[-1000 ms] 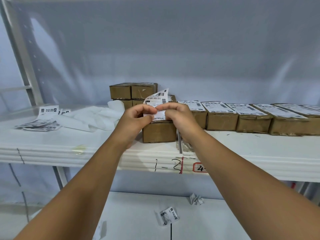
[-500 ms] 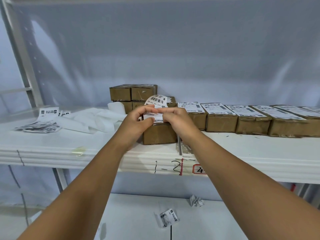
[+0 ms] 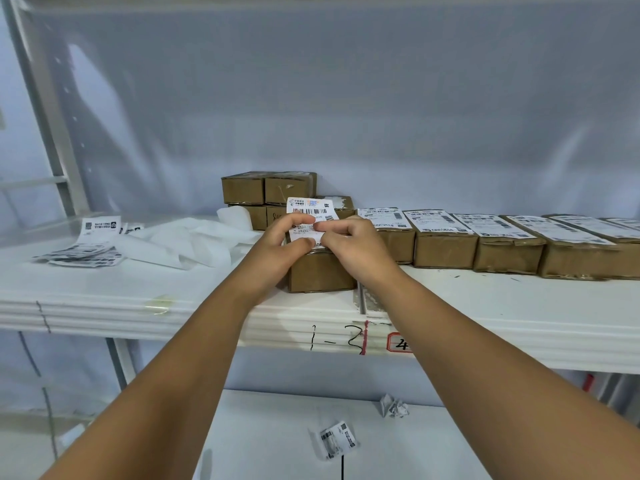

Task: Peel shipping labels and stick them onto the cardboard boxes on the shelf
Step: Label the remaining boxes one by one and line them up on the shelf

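Head view is showing, at frame centre, both the left hand (image 3: 281, 244) and right hand (image 3: 352, 241) pinching 1 thin, floppy, probably tear-prone shipping label (image 3: 311, 216) at its lower edge.

Head-worn view, forward-down, near shelf (image 3: 485, 306)

On my feed, all I get of the person is two forearms and two hands. The left forearm (image 3: 180, 375) and the right forearm (image 3: 502, 358) are bare along the whole length that shows, right down to the bottom edge of the frame; anything worn higher up is outside my view. Both look broad close to the camera and taper to narrow wrists, stretched by the wide lens. The left hand (image 3: 280, 244) and the right hand (image 3: 356, 244) are bare as well, with knuckles showing as low ridges. The fingernails are too small for me to judge.
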Demonstrator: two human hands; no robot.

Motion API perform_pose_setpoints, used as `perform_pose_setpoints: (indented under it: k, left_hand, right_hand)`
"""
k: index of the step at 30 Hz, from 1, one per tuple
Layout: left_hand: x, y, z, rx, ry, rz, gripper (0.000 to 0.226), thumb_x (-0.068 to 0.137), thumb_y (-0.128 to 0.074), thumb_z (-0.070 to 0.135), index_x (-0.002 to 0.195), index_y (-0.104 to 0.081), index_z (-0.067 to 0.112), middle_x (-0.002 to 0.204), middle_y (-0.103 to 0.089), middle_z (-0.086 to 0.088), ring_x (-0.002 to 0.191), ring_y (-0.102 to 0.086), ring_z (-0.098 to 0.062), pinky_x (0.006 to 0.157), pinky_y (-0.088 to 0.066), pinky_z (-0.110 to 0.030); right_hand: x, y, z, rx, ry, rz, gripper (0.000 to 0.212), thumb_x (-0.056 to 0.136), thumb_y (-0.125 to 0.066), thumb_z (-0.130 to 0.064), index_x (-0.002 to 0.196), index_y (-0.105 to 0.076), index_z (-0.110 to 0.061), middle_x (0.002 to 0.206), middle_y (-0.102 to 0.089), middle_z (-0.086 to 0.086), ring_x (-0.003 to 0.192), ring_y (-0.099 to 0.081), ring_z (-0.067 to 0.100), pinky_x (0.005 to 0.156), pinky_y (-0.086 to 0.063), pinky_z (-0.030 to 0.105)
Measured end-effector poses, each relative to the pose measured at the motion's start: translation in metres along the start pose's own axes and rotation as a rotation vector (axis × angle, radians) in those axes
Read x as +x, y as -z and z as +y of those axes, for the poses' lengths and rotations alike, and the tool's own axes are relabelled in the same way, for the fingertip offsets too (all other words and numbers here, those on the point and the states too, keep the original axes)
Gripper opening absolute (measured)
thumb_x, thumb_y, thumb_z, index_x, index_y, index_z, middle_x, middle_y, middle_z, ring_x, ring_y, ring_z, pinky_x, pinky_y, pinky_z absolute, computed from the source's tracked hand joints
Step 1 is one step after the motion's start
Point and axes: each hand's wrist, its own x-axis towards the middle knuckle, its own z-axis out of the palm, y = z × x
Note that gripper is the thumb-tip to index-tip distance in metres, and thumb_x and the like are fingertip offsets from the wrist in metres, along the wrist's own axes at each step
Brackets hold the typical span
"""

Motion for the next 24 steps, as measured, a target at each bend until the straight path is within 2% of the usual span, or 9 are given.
perform_pose_setpoints:
  k: [3,6,10,14,20,24]
  left_hand:
    - [0.0,-0.002,0.002,0.026,-0.005,-0.008,0.025,0.094,-0.051,0.014,0.107,-0.057,0.034,0.129,-0.046,0.019,0.123,-0.045,-0.007,0.096,-0.041,-0.024]
    - [0.001,-0.003,0.002,0.092,0.05,-0.006,0.022,0.093,-0.051,0.027,0.11,-0.055,0.04,0.129,-0.053,0.011,0.113,-0.052,-0.01,0.089,-0.046,-0.027]
    - [0.006,-0.001,-0.004,0.209,0.114,0.02,0.037,0.064,-0.05,0.06,0.101,-0.053,0.059,0.125,-0.056,0.015,0.118,-0.05,-0.012,0.107,-0.036,-0.043]
    - [0.01,-0.002,-0.01,0.28,0.127,0.014,0.03,0.062,-0.044,0.067,0.092,-0.046,0.073,0.131,-0.051,0.016,0.127,-0.042,-0.012,0.11,-0.028,-0.045]
    - [0.008,-0.005,-0.004,0.312,0.093,0.024,0.031,0.058,-0.039,0.068,0.088,-0.044,0.07,0.13,-0.051,0.02,0.128,-0.041,-0.008,0.11,-0.027,-0.045]
    - [0.007,-0.004,-0.005,0.308,0.066,0.027,0.035,0.058,-0.038,0.069,0.092,-0.045,0.065,0.124,-0.053,0.024,0.126,-0.042,-0.007,0.111,-0.026,-0.045]
  right_hand:
    - [-0.001,0.0,0.0,-0.061,0.025,0.017,0.027,0.087,-0.059,-0.02,0.11,-0.071,-0.021,0.115,-0.054,-0.003,0.11,-0.052,0.01,0.089,-0.039,0.021]
    - [0.0,-0.001,0.0,-0.126,0.035,0.008,0.027,0.089,-0.057,-0.023,0.112,-0.07,-0.021,0.109,-0.048,-0.002,0.113,-0.047,0.012,0.09,-0.037,0.021]
    - [0.0,-0.002,0.0,-0.152,0.043,0.008,0.028,0.089,-0.056,-0.024,0.113,-0.07,-0.023,0.107,-0.047,-0.003,0.115,-0.046,0.014,0.095,-0.037,0.024]
    - [-0.001,-0.004,0.0,-0.189,0.046,0.006,0.027,0.09,-0.055,-0.025,0.112,-0.07,-0.026,0.105,-0.043,-0.003,0.116,-0.044,0.016,0.101,-0.037,0.028]
    - [-0.002,0.001,0.001,-0.16,0.009,-0.004,0.02,0.089,-0.058,-0.025,0.104,-0.071,-0.025,0.11,-0.031,-0.001,0.102,-0.037,0.003,0.084,-0.028,0.011]
    - [-0.001,0.001,0.001,-0.148,0.048,0.0,0.019,0.088,-0.06,-0.023,0.103,-0.073,-0.02,0.111,-0.037,-0.003,0.1,-0.041,0.001,0.077,-0.032,0.007]
